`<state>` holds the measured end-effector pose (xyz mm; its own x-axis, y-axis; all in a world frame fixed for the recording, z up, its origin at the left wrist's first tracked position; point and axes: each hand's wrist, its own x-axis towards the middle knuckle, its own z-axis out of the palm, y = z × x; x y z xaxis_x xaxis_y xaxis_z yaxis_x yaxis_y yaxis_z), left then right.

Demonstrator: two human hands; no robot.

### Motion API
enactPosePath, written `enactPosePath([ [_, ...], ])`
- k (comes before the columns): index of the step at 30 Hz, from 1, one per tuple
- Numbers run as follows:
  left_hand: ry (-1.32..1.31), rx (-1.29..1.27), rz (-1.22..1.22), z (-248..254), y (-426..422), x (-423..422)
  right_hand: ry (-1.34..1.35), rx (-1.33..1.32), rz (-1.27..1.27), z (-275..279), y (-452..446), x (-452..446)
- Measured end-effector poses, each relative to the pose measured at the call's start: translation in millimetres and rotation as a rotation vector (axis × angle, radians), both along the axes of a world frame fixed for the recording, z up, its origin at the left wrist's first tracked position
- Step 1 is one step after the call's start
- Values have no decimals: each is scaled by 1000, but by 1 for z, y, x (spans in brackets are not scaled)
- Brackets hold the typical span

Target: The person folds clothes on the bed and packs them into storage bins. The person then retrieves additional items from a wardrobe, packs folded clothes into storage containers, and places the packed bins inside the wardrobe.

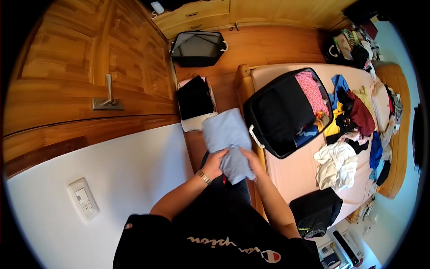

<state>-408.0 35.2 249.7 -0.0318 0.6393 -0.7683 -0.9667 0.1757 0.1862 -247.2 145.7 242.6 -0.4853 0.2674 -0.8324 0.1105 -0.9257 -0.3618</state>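
Observation:
Between my two hands is a folded light blue-grey garment (227,130), its lower part bunched and hanging down in front of my legs. My left hand (214,164), with a watch on the wrist, grips its left edge, thumb on top. On the opposite edge my right hand (252,162) is closed on the same cloth. What kind of garment it is, the folds do not show. Just right of it, on the bed, sits a black fabric basket (280,105) with dark, pink patterned and blue folded clothes inside.
Beyond the garment, a black folded cloth (195,96) lies on a pale bin by the door (80,58). A grey-lined basket (197,47) stands on the floor. Loose clothes (358,112) and a white cloth (337,165) cover the bed; a black bag (316,210) lies at its near edge.

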Motion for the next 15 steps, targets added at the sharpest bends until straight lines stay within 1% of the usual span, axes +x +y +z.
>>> enactPosePath([
  [1,90,-18,109,-6,-9,-7,-10,15,95,24,-1,-23],
  [3,122,-87,271,-16,-24,-22,-38,-14,196,37,-7,-51],
  [4,49,-59,342,-37,-34,-28,-5,1,163,23,-17,-63],
  [5,29,-54,360,-55,-46,-28,27,17,126,2,-27,-76],
  [6,10,-45,374,-57,-48,-34,-34,1,120,-12,-30,-89],
  [7,-13,-40,384,-59,-50,-41,-27,55,135,-27,-33,-98],
  [8,-80,-25,389,-77,-57,-47,-26,107,151,-42,-37,-104],
  [10,-127,-51,416,-104,-65,-56,-49,207,201,-68,-39,-119],
  [11,-150,-66,428,-118,-70,-60,-39,215,234,-82,-37,-125],
  [13,-139,-110,393,-145,-77,-69,-17,233,302,-105,-23,-142],
  [14,-129,-126,375,-161,-78,-76,-48,251,369,-117,-15,-153],
  [15,-35,-285,305,-167,-73,-88,-50,271,408,-132,-5,-165],
])
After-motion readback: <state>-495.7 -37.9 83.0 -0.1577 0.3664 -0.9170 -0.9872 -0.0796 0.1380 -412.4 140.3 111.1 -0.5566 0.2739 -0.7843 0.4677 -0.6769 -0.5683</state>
